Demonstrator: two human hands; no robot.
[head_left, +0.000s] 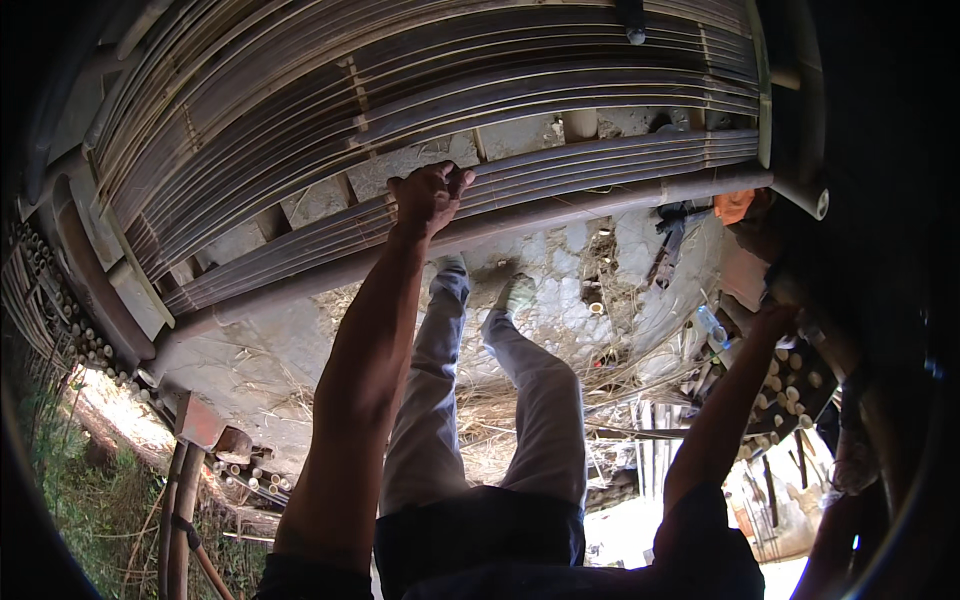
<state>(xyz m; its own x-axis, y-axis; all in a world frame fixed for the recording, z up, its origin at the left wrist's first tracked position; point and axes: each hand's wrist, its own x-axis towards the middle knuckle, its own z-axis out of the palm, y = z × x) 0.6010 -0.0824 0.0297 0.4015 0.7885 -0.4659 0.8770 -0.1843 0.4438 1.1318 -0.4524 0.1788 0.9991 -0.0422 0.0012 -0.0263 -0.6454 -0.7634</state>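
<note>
A low bamboo bench or bed frame [600, 185] stretches across the far side, with long dark slats [590, 90] laid side by side. My left hand [430, 197] reaches forward to its near band of slats [620, 155]. The fingers are curled closed around that band. Between this band and the farther slats runs a gap where cross poles show. Off to the right, my right hand [783, 322] is in deep shade beside dark objects. Its fingers blend into the dark, so what it touches is hidden.
My legs [540, 400] stand on the cracked floor [260, 370]. An orange thing [735, 205] and a dark tool [668, 245] lie right of the frame. Cut bamboo poles [785, 390] are stacked at right; more pole ends [85, 340] show at left, near a post [183, 510].
</note>
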